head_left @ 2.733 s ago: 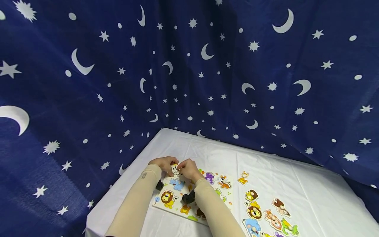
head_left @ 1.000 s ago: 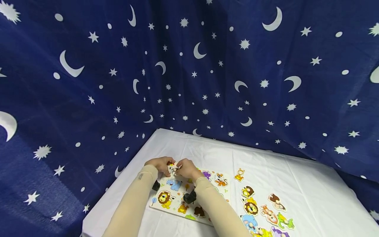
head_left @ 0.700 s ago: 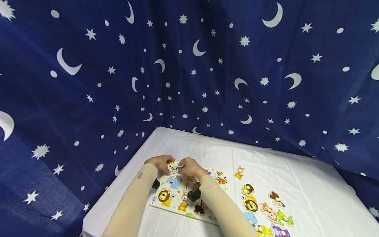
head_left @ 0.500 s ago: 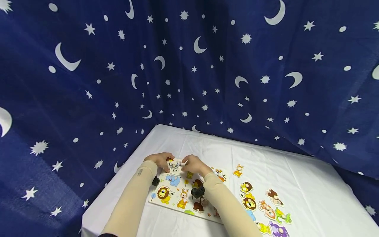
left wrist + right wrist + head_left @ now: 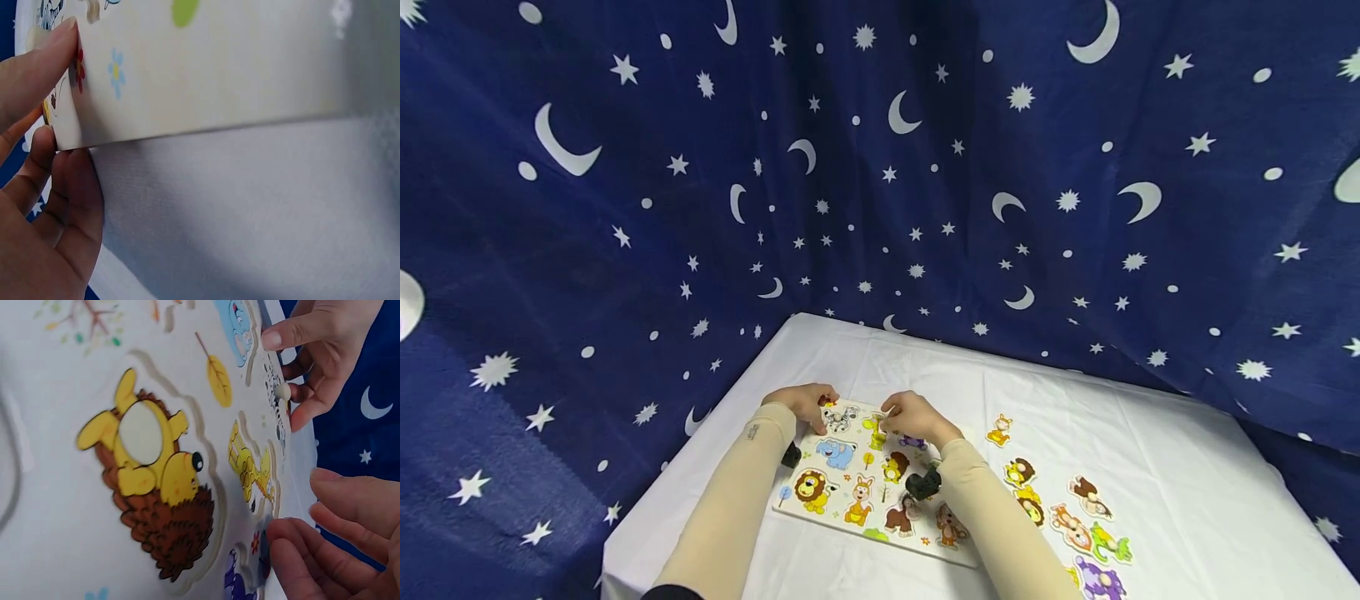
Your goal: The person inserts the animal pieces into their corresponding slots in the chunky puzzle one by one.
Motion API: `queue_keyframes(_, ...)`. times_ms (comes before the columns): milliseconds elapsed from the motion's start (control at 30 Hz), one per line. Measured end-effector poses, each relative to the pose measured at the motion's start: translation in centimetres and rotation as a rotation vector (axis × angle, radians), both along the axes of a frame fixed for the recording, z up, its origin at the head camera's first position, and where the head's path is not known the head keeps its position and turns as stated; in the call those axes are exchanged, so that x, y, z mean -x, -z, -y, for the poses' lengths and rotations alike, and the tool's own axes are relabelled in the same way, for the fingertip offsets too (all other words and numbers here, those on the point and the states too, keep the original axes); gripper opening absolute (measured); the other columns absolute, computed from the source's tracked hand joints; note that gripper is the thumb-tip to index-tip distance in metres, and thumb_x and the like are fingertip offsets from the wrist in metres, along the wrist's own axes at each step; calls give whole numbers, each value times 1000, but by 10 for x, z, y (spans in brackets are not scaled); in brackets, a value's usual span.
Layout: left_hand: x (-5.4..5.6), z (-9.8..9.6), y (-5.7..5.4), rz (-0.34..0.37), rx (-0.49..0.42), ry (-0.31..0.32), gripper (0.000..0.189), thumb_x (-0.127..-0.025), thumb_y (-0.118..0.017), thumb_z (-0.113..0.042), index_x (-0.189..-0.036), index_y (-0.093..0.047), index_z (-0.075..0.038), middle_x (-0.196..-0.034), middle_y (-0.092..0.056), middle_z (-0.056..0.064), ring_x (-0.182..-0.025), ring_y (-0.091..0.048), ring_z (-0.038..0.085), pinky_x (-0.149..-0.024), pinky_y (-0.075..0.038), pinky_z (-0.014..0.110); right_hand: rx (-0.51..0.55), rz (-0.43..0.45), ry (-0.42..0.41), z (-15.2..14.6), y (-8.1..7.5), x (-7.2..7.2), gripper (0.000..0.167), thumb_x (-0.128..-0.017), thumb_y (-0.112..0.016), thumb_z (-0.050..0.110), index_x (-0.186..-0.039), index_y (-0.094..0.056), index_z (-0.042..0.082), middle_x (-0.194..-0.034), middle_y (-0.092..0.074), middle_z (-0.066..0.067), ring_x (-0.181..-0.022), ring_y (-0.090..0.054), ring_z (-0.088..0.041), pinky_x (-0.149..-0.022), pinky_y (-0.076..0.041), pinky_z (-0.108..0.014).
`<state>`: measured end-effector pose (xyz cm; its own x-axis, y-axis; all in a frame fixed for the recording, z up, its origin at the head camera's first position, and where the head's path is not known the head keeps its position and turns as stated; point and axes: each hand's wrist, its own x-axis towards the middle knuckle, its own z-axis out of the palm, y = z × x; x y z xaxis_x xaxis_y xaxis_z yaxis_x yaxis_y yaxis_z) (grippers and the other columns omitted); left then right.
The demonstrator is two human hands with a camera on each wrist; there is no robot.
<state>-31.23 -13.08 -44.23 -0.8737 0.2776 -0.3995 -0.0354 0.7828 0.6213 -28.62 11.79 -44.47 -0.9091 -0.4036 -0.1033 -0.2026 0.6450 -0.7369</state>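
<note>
A wooden animal puzzle board (image 5: 827, 518) lies on the white-covered table. My left hand (image 5: 801, 404) grips its far left corner; in the left wrist view the thumb (image 5: 53, 53) presses on top, while fingers curl at the edge. Beside that hand, the zebra piece (image 5: 840, 419) sits in its place, its round knob (image 5: 283, 392) standing up in the right wrist view. My right hand (image 5: 917, 417) is by the far edge, close to the giraffe picture (image 5: 876, 432), with thumb and fingers apart and nothing between them. Hedgehog (image 5: 150, 481) and elephant (image 5: 836, 452) recesses show their printed pictures.
Loose puzzle pieces lie right of the board: a kangaroo (image 5: 1000, 431), a hedgehog (image 5: 1018, 472), a green crocodile (image 5: 1108, 543), a purple hippo (image 5: 1101, 577) and several others. My right sleeve (image 5: 1000, 517) covers the board's right part. A starry blue curtain (image 5: 880, 167) hangs behind the table.
Earlier my right fingers were on the zebra piece; they have let go and moved right toward the giraffe picture. The zebra now lies in its place. My left hand stays at the corner.
</note>
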Motion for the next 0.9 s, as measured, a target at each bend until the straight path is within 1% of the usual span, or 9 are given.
queue_keyframes(67,2,0,-1,3,15,-4,61,-74,-85,1,-127,-60,-16,-125,-58,7,-116,-49,22,-111,-37,42,12,2,7,-3,0,0,32,-89,-73,9,-119,-66,-2,-101,-70,-12,-81,-67,-17,-74,-55,-35)
queue_keyframes(133,5,-1,-2,10,10,-4,62,-74,-85,2,-127,-60,-15,-127,-57,7,-117,-48,23,-112,-36,42,13,-14,18,-6,0,0,31,-88,-73,8,-117,-67,-2,-101,-69,-12,-82,-66,-17,-75,-55,-35)
queue_keyframes(233,8,-1,-4,6,15,9,64,-73,-85,1,-129,-60,-15,-129,-56,8,-118,-48,23,-112,-36,43,11,-29,33,-11,0,-1,29,-88,-73,7,-115,-68,-2,-100,-68,-12,-82,-64,-18,-75,-54,-35)
queue_keyframes(367,9,-1,-5,5,25,7,64,-73,-86,-1,-129,-60,-18,-130,-55,7,-119,-47,22,-112,-36,43,0,-35,28,-17,0,-3,26,-88,-72,8,-113,-68,-1,-97,-68,-10,-82,-62,-17,-75,-53,-35)
queue_keyframes(467,7,0,-4,17,-1,-4,63,-74,-85,0,-130,-59,-16,-131,-53,7,-119,-46,22,-111,-37,42,2,-34,28,-20,2,-6,22,-89,-73,7,-109,-70,-1,-95,-69,-8,-81,-61,-16,-75,-52,-33)
queue_keyframes(600,1,1,0,30,-32,-10,64,-75,-83,5,-131,-57,-12,-129,-52,10,-117,-45,23,-109,-38,39,30,-23,28,-24,6,-11,17,-89,-72,6,-105,-71,-1,-93,-70,-7,-78,-62,-15,-72,-52,-32)
queue_keyframes(667,-2,2,0,27,-41,-11,65,-75,-82,6,-132,-57,-11,-128,-51,11,-117,-45,23,-108,-39,38,37,-17,26,-27,6,-12,15,-90,-70,6,-104,-72,0,-92,-72,-7,-77,-62,-15,-70,-52,-31)
queue_keyframes(800,-5,2,-1,21,-46,-15,67,-73,-83,7,-132,-57,-11,-128,-51,11,-116,-45,23,-107,-39,38,17,-51,37,-34,6,-12,18,-90,-70,7,-106,-72,-2,-93,-72,-9,-78,-63,-15,-70,-53,-32)
queue_keyframes(900,-3,2,-1,18,-47,-14,67,-73,-83,7,-133,-57,-11,-130,-51,11,-116,-45,23,-107,-40,39,8,-84,66,-41,5,-8,22,-89,-71,8,-108,-72,-3,-96,-73,-9,-81,-65,-16,-73,-54,-33)
